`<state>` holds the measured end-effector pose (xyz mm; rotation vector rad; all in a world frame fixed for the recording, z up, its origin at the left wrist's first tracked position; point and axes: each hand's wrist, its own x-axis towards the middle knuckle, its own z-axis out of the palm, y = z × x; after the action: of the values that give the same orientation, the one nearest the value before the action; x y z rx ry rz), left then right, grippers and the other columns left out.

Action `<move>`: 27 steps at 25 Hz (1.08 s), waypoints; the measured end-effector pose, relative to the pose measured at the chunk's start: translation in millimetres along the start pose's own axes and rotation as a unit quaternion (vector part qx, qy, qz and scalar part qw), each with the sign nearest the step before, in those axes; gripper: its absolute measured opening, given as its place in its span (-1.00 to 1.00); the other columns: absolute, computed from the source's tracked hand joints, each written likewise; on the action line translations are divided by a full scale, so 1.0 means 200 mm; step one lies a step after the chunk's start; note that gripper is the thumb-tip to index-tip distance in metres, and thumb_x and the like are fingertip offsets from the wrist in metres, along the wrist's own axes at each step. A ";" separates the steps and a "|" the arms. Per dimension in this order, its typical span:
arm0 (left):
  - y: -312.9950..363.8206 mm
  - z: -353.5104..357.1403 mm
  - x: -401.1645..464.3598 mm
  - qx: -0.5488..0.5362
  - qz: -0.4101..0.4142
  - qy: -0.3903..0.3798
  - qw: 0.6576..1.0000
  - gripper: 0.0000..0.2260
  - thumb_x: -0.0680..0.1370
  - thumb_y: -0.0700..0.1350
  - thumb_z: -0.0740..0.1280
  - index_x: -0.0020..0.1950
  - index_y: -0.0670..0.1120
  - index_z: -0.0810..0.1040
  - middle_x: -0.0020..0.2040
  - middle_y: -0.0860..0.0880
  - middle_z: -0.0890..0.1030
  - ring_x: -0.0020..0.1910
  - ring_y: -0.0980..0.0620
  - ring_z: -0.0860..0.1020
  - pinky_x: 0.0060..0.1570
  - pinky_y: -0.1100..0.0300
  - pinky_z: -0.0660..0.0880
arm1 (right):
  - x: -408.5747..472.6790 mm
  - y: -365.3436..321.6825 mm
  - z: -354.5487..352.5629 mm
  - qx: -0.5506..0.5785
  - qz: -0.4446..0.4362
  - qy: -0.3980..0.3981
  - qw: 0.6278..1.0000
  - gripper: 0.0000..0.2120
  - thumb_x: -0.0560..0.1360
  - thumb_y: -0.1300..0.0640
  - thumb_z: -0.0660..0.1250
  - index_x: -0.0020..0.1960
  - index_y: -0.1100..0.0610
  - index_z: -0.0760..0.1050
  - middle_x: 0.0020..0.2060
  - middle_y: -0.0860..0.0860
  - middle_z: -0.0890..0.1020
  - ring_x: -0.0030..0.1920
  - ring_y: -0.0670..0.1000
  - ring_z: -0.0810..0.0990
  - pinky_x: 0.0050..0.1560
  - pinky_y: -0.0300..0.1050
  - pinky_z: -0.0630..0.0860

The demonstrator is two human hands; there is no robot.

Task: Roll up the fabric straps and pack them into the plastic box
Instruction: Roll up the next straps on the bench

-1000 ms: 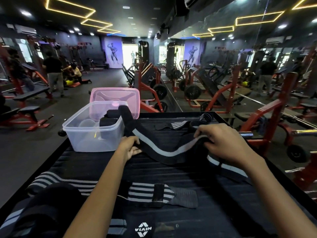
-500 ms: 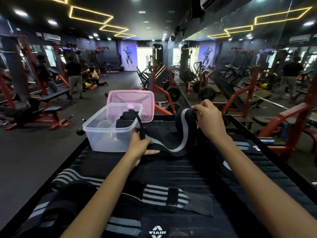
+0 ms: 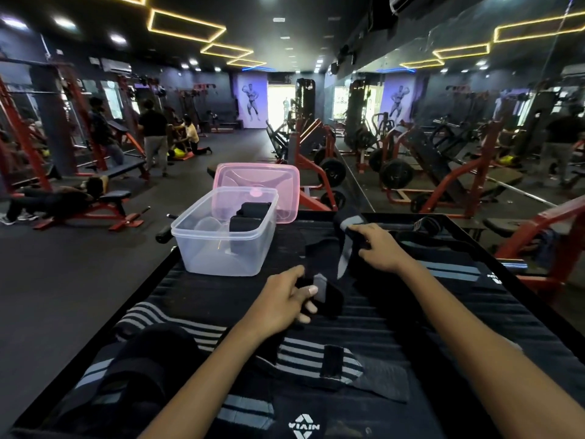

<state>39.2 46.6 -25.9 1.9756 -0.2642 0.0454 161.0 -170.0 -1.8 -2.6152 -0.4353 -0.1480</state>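
A long black strap with a grey stripe (image 3: 344, 255) lies across the dark ribbed table (image 3: 411, 312). My left hand (image 3: 281, 304) pinches its near end, a black flap with a grey patch. My right hand (image 3: 378, 247) grips the strap farther back, where it stands up in a fold. The clear plastic box (image 3: 221, 236) stands at the table's far left with rolled black straps (image 3: 250, 213) inside. Its pink lid (image 3: 262, 185) leans behind it.
A black-and-white striped strap (image 3: 316, 359) lies across the near table under my left forearm, and another striped strap (image 3: 452, 270) lies at the right. A small striped wrap (image 3: 427, 224) sits at the far edge. Gym machines, benches and people fill the room behind.
The strap's end has come out of the box. My left hand moved toward me and took the strap's near end. My right hand lowered from its raised position to the table.
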 end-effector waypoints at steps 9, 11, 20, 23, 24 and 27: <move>-0.01 0.06 0.00 -0.009 0.010 -0.039 0.999 -0.86 0.55 -0.10 0.35 -0.04 -0.07 0.40 -0.32 -0.01 0.45 -0.60 0.02 0.49 -0.56 0.24 0.37 | -0.53 -0.23 -0.04 0.332 -0.103 0.026 0.937 -0.65 0.51 0.09 0.36 0.29 -0.06 0.48 0.04 0.06 0.58 -0.07 0.02 0.60 -0.05 -0.05 0.58; 0.00 0.07 0.00 -0.033 0.001 -0.049 0.998 -0.73 0.53 -0.08 0.38 0.14 -0.08 0.38 -0.30 -0.03 0.51 -0.64 0.07 0.40 -0.55 0.26 0.34 | -0.58 -0.24 0.02 0.179 -0.140 0.019 0.974 -0.54 0.42 -0.08 0.46 0.29 -0.07 0.50 0.04 -0.08 0.53 -0.04 -0.11 0.55 0.00 -0.25 0.49; -0.03 0.09 -0.01 -0.071 0.009 -0.095 0.993 -0.57 0.55 -0.15 0.35 0.34 0.11 0.30 -0.38 0.07 0.58 -0.65 0.14 0.35 -0.56 0.31 0.32 | -0.62 -0.20 0.10 0.216 -0.047 -0.054 0.974 -0.34 0.24 -0.04 0.61 0.28 -0.07 0.43 0.18 -0.15 0.55 0.20 -0.22 0.50 0.26 -0.28 0.40; -0.03 0.08 -0.01 -0.034 0.006 -0.111 0.993 -0.62 0.54 -0.10 0.37 0.32 0.05 0.35 -0.26 0.05 0.60 -0.61 0.11 0.42 -0.51 0.28 0.39 | -0.62 -0.19 0.11 0.297 -0.042 -0.025 0.954 -0.47 0.28 -0.11 0.56 0.20 -0.09 0.51 0.06 -0.01 0.64 0.10 0.00 0.61 0.22 0.07 0.51; -0.03 0.07 -0.01 -0.025 0.001 -0.114 0.993 -0.64 0.54 -0.09 0.38 0.30 0.02 0.37 -0.24 0.04 0.58 -0.59 0.10 0.45 -0.49 0.27 0.40 | -0.62 -0.19 0.11 0.297 -0.046 -0.021 0.953 -0.49 0.28 -0.15 0.55 0.18 -0.11 0.52 0.04 0.03 0.64 0.08 0.07 0.61 0.21 0.15 0.50; -0.02 0.04 0.00 -0.028 -0.013 -0.111 0.993 -0.71 0.52 -0.09 0.40 0.19 -0.07 0.42 -0.30 0.05 0.52 -0.57 0.07 0.50 -0.48 0.26 0.40 | -0.61 -0.18 0.13 0.268 -0.057 -0.027 0.961 -0.47 0.31 -0.14 0.54 0.23 -0.17 0.47 0.10 0.03 0.60 0.10 0.08 0.58 0.21 0.17 0.48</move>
<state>39.2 40.6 -33.9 1.9283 -0.3804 -0.1983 33.9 -161.1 -30.0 -2.0663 -0.5565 0.0059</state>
